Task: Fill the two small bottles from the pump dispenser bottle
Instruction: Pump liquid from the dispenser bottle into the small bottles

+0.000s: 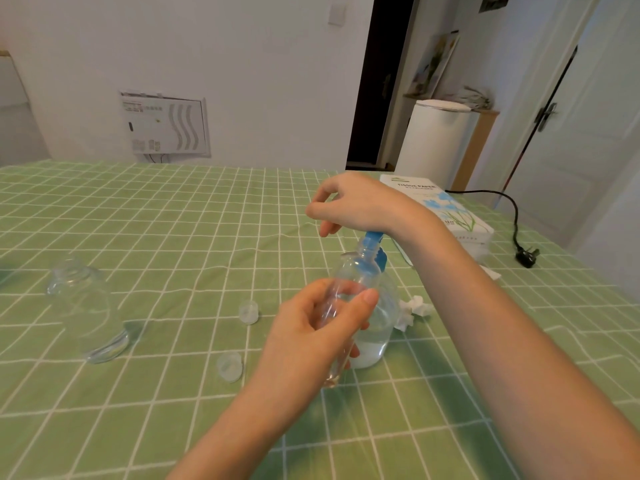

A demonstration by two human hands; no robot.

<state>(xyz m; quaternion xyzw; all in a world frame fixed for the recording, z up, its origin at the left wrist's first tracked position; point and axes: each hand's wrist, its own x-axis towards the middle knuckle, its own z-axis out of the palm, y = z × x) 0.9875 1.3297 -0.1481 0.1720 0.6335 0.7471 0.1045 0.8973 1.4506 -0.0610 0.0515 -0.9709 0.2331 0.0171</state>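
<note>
My left hand (304, 334) grips a small clear bottle (353, 271), tilted, with its open mouth up against the blue pump head (374, 236). The pump dispenser bottle (379, 327) is clear, stands on the table right behind the held bottle, and has liquid in its lower part. My right hand (356, 202) hovers over the pump with the heel of the palm on the pump head and the fingers loosely curled, holding nothing. A second small clear bottle (86, 306) stands uncapped at the left. Two clear caps (248, 311) (229, 366) lie between the bottles.
The table carries a green checked cloth (173, 220). A crumpled tissue (414, 308) lies just right of the dispenser. A tissue box (450, 209) sits at the back right, with a black power plug and cord (526, 256) beyond it near the right edge.
</note>
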